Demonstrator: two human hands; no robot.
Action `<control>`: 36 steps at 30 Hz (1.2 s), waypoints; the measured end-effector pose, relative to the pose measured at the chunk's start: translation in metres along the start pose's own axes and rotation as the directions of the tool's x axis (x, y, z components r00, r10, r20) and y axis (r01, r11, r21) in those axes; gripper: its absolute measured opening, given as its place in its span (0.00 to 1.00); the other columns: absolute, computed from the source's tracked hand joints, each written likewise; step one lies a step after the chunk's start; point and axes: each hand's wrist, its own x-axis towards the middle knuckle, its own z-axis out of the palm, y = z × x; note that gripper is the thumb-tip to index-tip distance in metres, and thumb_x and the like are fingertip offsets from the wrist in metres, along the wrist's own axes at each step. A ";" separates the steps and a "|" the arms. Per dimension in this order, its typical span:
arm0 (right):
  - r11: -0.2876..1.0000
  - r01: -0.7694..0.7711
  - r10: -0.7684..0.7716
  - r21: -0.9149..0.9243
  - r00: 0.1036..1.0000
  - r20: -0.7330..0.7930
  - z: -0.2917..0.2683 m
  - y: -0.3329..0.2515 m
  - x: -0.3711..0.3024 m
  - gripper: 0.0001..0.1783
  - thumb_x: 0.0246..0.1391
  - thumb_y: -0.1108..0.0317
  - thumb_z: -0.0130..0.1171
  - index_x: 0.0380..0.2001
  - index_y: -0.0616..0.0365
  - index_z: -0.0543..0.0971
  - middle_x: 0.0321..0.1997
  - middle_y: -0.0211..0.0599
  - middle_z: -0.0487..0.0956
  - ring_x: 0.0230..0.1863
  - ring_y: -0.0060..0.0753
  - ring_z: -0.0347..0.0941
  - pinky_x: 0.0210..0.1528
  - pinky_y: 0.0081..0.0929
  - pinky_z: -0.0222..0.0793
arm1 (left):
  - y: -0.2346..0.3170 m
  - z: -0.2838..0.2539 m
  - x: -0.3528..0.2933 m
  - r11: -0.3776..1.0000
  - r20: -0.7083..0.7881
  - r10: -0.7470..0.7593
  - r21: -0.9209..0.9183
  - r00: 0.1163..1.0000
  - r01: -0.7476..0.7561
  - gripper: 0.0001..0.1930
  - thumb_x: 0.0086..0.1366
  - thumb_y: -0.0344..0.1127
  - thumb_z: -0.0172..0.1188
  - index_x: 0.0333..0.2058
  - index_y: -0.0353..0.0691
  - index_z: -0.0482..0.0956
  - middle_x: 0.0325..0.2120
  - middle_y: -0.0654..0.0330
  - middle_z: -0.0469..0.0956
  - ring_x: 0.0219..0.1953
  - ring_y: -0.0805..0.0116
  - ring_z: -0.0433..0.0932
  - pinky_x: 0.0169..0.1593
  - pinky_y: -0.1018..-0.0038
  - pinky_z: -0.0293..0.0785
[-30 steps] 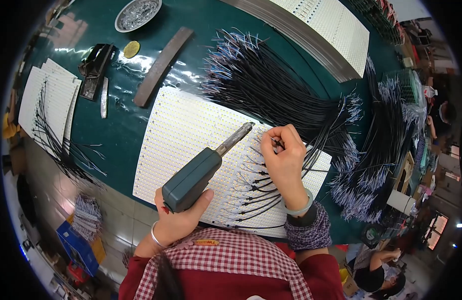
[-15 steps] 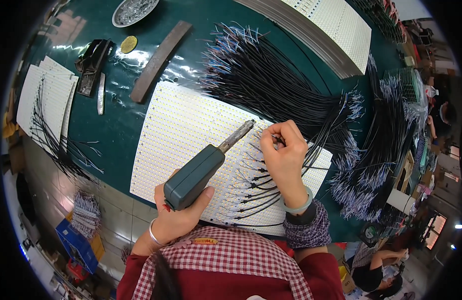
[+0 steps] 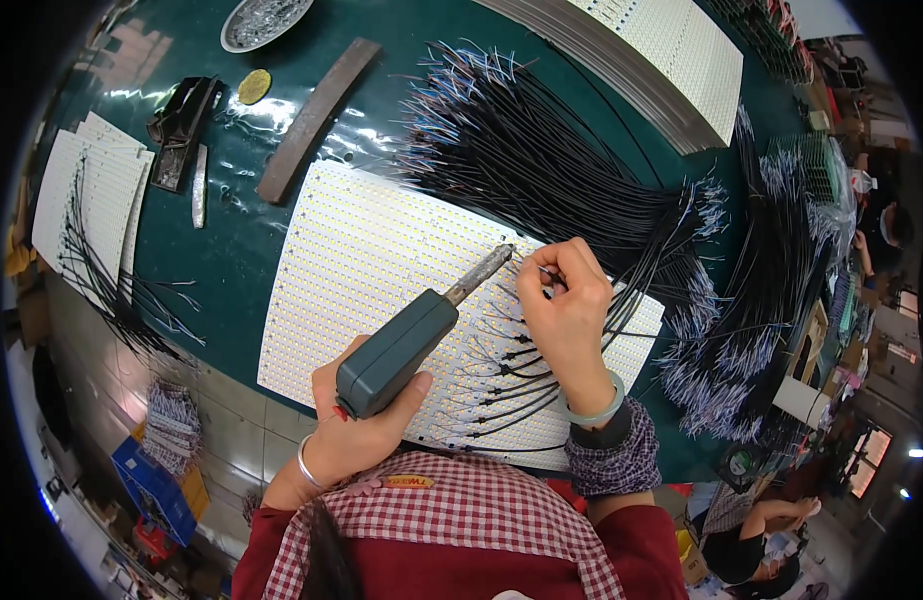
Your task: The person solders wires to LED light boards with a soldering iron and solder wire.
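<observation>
My left hand is wrapped round a dark green soldering gun, whose metal tip points up and right to the far edge of a white LED board. Close beside that tip, my right hand pinches a thin black cable over the board; its end at the tip is too small to make out. Below my right hand, several black cables lie across the board with split wire ends on its surface.
A thick bundle of black cables lies beyond the board, with more bundles at right. A stack of boards stands far right. At left are a metal bar, a bowl, a yellow disc, a black holder and wired boards.
The soldering gun in my left hand has shifted slightly right, bringing its tip nearer my right fingers. My right hand has moved very slightly left.
</observation>
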 end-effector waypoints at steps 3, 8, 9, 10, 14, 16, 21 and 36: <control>1.000 -0.001 0.001 -0.002 1.000 0.003 0.000 0.000 -0.001 0.03 0.49 0.83 0.62 0.25 0.65 0.79 0.28 0.31 0.75 0.24 0.17 0.67 0.20 0.19 0.55 | -0.001 0.002 0.001 1.000 0.001 0.019 -0.008 1.000 -0.019 0.10 0.60 0.24 0.71 0.41 0.32 0.83 0.28 0.66 0.78 0.27 0.83 0.71 0.31 0.80 0.67; 1.000 0.004 -0.004 -0.006 1.000 0.001 0.000 0.001 0.000 0.03 0.49 0.83 0.62 0.25 0.65 0.79 0.28 0.31 0.75 0.24 0.17 0.67 0.20 0.19 0.55 | 0.001 0.000 0.002 0.998 0.040 0.032 0.048 0.999 -0.034 0.10 0.60 0.24 0.71 0.41 0.32 0.83 0.28 0.65 0.78 0.27 0.82 0.72 0.30 0.80 0.68; 1.000 0.003 -0.003 -0.009 1.000 0.001 0.000 0.001 0.000 0.03 0.49 0.83 0.62 0.25 0.65 0.79 0.28 0.31 0.75 0.24 0.17 0.67 0.21 0.19 0.56 | 0.002 -0.002 0.001 0.999 0.038 0.002 0.040 0.999 -0.003 0.10 0.60 0.25 0.71 0.41 0.32 0.83 0.28 0.65 0.78 0.27 0.82 0.72 0.30 0.80 0.68; 1.000 0.004 -0.004 -0.013 1.000 0.001 0.000 0.001 0.000 0.03 0.49 0.83 0.62 0.25 0.65 0.79 0.28 0.31 0.75 0.24 0.17 0.67 0.21 0.19 0.56 | 0.003 -0.003 0.000 0.999 0.039 -0.015 0.049 0.999 0.013 0.10 0.60 0.25 0.71 0.41 0.32 0.83 0.29 0.64 0.79 0.27 0.82 0.73 0.30 0.80 0.68; 1.000 0.007 -0.007 -0.008 1.000 -0.004 0.001 0.002 0.000 0.03 0.49 0.83 0.62 0.25 0.65 0.79 0.28 0.31 0.75 0.23 0.16 0.66 0.21 0.19 0.56 | 0.004 -0.004 -0.003 0.996 0.011 -0.023 0.084 1.000 0.022 0.10 0.60 0.26 0.72 0.40 0.32 0.83 0.29 0.63 0.80 0.27 0.80 0.74 0.29 0.80 0.68; 1.000 0.000 0.000 -0.009 1.000 -0.001 0.001 0.002 0.000 0.03 0.50 0.83 0.62 0.26 0.65 0.79 0.28 0.31 0.75 0.23 0.16 0.66 0.21 0.19 0.55 | 0.003 -0.004 -0.003 0.997 -0.001 0.021 0.074 1.000 -0.021 0.10 0.60 0.27 0.72 0.39 0.32 0.84 0.29 0.62 0.80 0.27 0.79 0.75 0.29 0.79 0.69; 0.999 -0.033 0.033 -0.003 0.999 0.017 0.000 0.001 0.000 0.01 0.51 0.81 0.62 0.27 0.66 0.80 0.29 0.31 0.75 0.24 0.15 0.66 0.22 0.19 0.56 | 0.005 -0.005 -0.003 0.981 -0.008 0.105 0.166 0.994 -0.103 0.11 0.60 0.29 0.74 0.39 0.33 0.85 0.30 0.61 0.83 0.28 0.75 0.79 0.32 0.76 0.74; 0.995 -0.080 0.082 -0.058 0.996 0.024 0.000 -0.002 -0.003 0.05 0.57 0.74 0.66 0.31 0.64 0.80 0.31 0.36 0.77 0.27 0.30 0.78 0.29 0.27 0.73 | 0.001 -0.006 -0.004 0.979 -0.010 0.061 0.193 0.998 -0.058 0.11 0.61 0.31 0.74 0.40 0.33 0.85 0.31 0.61 0.85 0.31 0.75 0.81 0.37 0.76 0.77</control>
